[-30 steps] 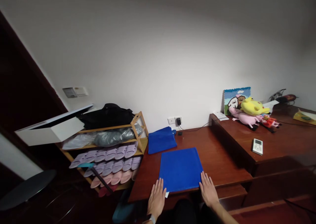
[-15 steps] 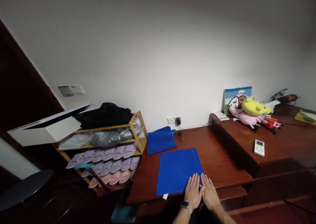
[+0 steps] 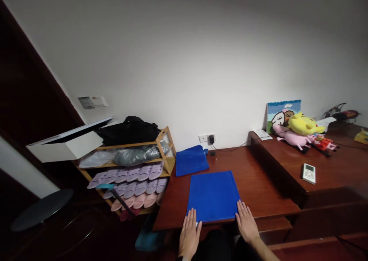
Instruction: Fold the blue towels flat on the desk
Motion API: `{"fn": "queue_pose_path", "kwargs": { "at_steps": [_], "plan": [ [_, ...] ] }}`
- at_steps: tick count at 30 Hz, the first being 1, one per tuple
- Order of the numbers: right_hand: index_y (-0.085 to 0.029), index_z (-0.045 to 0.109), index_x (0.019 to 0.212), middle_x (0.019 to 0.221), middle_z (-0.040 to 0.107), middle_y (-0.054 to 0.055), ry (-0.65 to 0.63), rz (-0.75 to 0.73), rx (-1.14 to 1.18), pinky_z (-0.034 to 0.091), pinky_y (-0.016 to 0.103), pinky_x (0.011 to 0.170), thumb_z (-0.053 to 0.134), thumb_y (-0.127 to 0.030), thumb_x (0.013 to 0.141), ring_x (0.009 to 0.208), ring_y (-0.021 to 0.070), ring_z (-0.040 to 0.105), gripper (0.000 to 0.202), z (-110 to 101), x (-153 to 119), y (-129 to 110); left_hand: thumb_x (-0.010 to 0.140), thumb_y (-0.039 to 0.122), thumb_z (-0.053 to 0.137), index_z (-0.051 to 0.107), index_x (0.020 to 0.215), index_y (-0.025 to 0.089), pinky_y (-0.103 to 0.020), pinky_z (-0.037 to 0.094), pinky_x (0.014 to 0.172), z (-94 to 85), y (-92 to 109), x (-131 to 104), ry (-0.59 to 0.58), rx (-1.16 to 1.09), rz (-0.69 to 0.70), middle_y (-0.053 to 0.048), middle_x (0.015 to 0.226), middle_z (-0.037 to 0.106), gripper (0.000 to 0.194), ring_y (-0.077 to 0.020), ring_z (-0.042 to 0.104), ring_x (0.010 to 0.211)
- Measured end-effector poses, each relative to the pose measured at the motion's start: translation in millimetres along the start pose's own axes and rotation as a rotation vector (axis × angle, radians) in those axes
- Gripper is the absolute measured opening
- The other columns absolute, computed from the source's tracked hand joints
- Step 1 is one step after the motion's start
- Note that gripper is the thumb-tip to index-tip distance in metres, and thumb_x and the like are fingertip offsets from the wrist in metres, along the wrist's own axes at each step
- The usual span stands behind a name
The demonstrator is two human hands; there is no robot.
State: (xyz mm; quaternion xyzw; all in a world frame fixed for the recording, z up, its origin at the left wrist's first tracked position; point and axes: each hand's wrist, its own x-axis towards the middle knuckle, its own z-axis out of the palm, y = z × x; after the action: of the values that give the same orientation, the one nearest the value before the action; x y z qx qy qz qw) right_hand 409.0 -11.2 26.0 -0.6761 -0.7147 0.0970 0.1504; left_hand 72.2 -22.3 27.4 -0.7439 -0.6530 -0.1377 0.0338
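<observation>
Yellow plush toy [image 3: 305, 124], white remote [image 3: 308, 173], black bag [image 3: 130, 131], lilac slippers [image 3: 133, 174] on wooden rack [image 3: 161, 135]

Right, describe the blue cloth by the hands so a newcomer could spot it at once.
Find the red-brown desk beside the shoe rack. At its front edge, the front cloth lies flat, the left hand and right hand at its near corners. The other blue cloth lies farther back, near the wall, untouched.

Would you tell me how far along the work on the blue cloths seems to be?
The front blue cloth lies flat, so spreading looks done. The left hand and right hand are at its near corners. The rear blue cloth lies askew with uneven edges, perhaps left to straighten.
</observation>
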Motion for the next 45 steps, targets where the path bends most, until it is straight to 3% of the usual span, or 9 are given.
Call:
{"fn": "queue_pose_path", "kwargs": {
  "at_steps": [6, 10, 13, 23, 27, 33, 36, 39, 45],
  "plan": [
    [-0.010, 0.038, 0.161, 0.167, 0.035, 0.009, -0.077, 0.004, -0.019, 0.021, 0.049, 0.131, 0.020, -0.046, 0.105, 0.157, 0.0269, 0.031, 0.069, -28, 19, -8, 0.108, 0.048, 0.030, 0.016, 0.167, 0.026, -0.048, 0.036, 0.128, 9.4, -2, -3, 0.056, -0.015, 0.017, -0.003, 0.171, 0.031, 0.064, -0.0247, 0.034, 0.157],
    [-0.012, 0.031, 0.164, 0.171, 0.027, 0.007, -0.109, 0.027, -0.039, 0.019, 0.048, 0.131, 0.019, -0.041, 0.104, 0.159, 0.0258, 0.025, 0.068, -46, 45, -20, 0.108, 0.043, 0.034, 0.012, 0.167, 0.028, -0.051, 0.038, 0.126, 15.7, -5, -4, 0.125, -0.007, 0.041, -0.003, 0.170, 0.035, 0.065, -0.0253, 0.038, 0.155],
    [-0.009, 0.026, 0.164, 0.172, 0.023, 0.006, -0.173, 0.058, -0.073, 0.018, 0.047, 0.131, 0.019, -0.041, 0.103, 0.160, 0.0271, 0.020, 0.069, -43, 54, -25, 0.108, 0.041, 0.036, 0.005, 0.166, 0.030, -0.049, 0.039, 0.125, 15.4, -8, -6, 0.142, 0.003, 0.067, -0.003, 0.170, 0.034, 0.067, -0.0245, 0.039, 0.154],
    [-0.005, 0.025, 0.164, 0.173, 0.020, 0.009, -0.113, 0.039, -0.029, 0.014, 0.044, 0.132, 0.017, -0.047, 0.103, 0.161, 0.0260, 0.018, 0.074, -18, 43, -13, 0.108, 0.044, 0.034, 0.000, 0.166, 0.028, -0.047, 0.040, 0.125, 9.1, -8, -11, 0.139, 0.048, 0.068, -0.003, 0.170, 0.034, 0.069, -0.0231, 0.040, 0.153],
    [-0.005, 0.024, 0.164, 0.173, 0.019, 0.008, -0.107, 0.045, -0.028, 0.014, 0.043, 0.132, 0.016, -0.046, 0.104, 0.161, 0.0253, 0.016, 0.074, -15, 40, -13, 0.109, 0.047, 0.030, 0.012, 0.166, 0.026, -0.049, 0.037, 0.127, -2.7, 31, 20, 0.060, -0.013, 0.093, -0.003, 0.170, 0.032, 0.064, -0.0247, 0.036, 0.155],
    [-0.009, 0.029, 0.164, 0.172, 0.020, 0.008, -0.108, 0.007, -0.025, 0.016, 0.048, 0.132, 0.020, -0.047, 0.103, 0.161, 0.0267, 0.016, 0.072, -7, 41, -7, 0.109, 0.047, 0.023, 0.018, 0.166, 0.025, -0.048, 0.032, 0.130, -1.6, 146, 78, -0.130, -0.168, 0.320, -0.003, 0.171, 0.029, 0.061, -0.0240, 0.029, 0.158],
    [-0.009, 0.030, 0.163, 0.172, 0.021, 0.008, -0.117, -0.013, -0.036, 0.016, 0.048, 0.132, 0.019, -0.046, 0.104, 0.160, 0.0268, 0.017, 0.071, -3, 41, -3, 0.109, 0.047, 0.017, 0.022, 0.166, 0.024, -0.048, 0.029, 0.131, 6.9, 169, 91, -0.194, -0.201, 0.278, -0.003, 0.171, 0.029, 0.062, -0.0227, 0.026, 0.159],
    [-0.008, 0.030, 0.163, 0.172, 0.021, 0.009, -0.101, -0.013, -0.044, 0.016, 0.048, 0.132, 0.018, -0.048, 0.104, 0.160, 0.0270, 0.017, 0.072, -2, 41, -3, 0.108, 0.051, 0.015, 0.028, 0.164, 0.021, -0.050, 0.027, 0.131, 7.7, 149, 94, -0.192, -0.183, 0.132, -0.005, 0.171, 0.029, 0.066, -0.0246, 0.025, 0.160],
    [-0.006, 0.026, 0.164, 0.173, 0.019, 0.009, -0.117, 0.024, -0.047, 0.016, 0.046, 0.132, 0.018, -0.046, 0.104, 0.161, 0.0262, 0.017, 0.073, -8, 41, -8, 0.106, 0.056, 0.023, 0.028, 0.165, 0.017, -0.052, 0.022, 0.132, -16.9, 35, 80, -0.215, -0.045, -0.095, -0.008, 0.172, 0.023, 0.071, -0.0269, 0.021, 0.160]
  ]
}}
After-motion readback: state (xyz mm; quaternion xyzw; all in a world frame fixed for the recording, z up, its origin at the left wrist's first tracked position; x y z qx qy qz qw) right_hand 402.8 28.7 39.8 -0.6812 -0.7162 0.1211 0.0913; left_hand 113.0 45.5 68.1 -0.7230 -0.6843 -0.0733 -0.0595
